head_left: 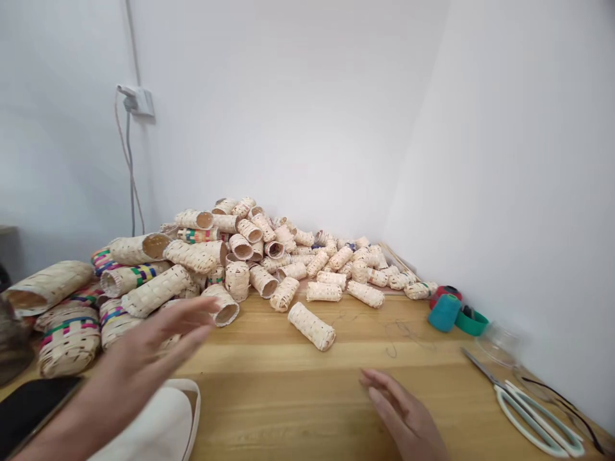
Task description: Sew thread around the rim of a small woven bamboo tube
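My left hand (pixel 144 355), a little blurred, is stretched out above the table on the left, fingers extended and thumb apart. Its fingertips overlap a small woven cylinder (pixel 223 307) with an open end at the near edge of the pile; whether they touch it I cannot tell. Low on the right, my right hand (pixel 406 413) hovers over or rests on the wood, fingers loosely bent and nothing visible in them. Between and beyond the hands lies a single woven cylinder (pixel 311 326) on its side.
A large heap of woven cylinders (pixel 240 246) leans along the back wall. A white tray (pixel 196 410) and black phone (pixel 33 410) sit at left. On the right are a teal thread spool (pixel 444 312), green tape ring (pixel 473 325), clear container (pixel 502 346), scissors (pixel 523 410) and eyeglasses (pixel 571 410).
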A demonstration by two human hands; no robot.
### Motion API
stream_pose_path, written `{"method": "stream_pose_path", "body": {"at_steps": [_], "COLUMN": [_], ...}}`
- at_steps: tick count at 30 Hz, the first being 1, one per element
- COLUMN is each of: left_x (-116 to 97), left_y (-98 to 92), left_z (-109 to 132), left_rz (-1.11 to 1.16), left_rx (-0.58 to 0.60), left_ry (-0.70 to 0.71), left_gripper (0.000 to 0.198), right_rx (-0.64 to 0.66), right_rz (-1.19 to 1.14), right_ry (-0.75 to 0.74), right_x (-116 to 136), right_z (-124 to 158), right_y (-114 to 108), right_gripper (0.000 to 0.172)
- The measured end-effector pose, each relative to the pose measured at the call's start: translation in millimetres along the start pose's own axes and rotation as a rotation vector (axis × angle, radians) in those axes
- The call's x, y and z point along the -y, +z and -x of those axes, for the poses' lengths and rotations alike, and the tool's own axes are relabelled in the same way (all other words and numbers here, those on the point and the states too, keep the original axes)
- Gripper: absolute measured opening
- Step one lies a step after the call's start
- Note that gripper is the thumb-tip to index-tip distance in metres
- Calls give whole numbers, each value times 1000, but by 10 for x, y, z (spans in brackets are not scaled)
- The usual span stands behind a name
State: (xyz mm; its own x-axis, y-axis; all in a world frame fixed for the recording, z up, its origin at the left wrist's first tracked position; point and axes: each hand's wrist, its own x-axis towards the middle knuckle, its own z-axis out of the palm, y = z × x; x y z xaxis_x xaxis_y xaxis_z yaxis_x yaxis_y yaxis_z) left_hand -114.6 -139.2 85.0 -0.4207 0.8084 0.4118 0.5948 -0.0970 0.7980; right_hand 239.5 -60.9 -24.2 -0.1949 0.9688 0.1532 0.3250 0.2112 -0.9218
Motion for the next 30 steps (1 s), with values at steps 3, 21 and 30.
{"method": "stream_pose_path", "body": {"at_steps": [3, 21, 30], "left_x": [-101, 453, 426], "left_y": [610, 1963, 1881], "left_z": [-185, -634, -658], "left_rz": [120, 592, 813], "left_rx": [341, 446, 390], "left_ry": [82, -335, -300], "left_gripper": [37, 33, 46], "right_rx": [-64, -160, -234], "right_rz": [201, 756, 729], "right_ry": [-198, -563, -705], "right_x": [185, 172, 159], "right_z": [-286, -844, -787], "right_y": [136, 702, 693], "right_gripper": [39, 48, 52]}}
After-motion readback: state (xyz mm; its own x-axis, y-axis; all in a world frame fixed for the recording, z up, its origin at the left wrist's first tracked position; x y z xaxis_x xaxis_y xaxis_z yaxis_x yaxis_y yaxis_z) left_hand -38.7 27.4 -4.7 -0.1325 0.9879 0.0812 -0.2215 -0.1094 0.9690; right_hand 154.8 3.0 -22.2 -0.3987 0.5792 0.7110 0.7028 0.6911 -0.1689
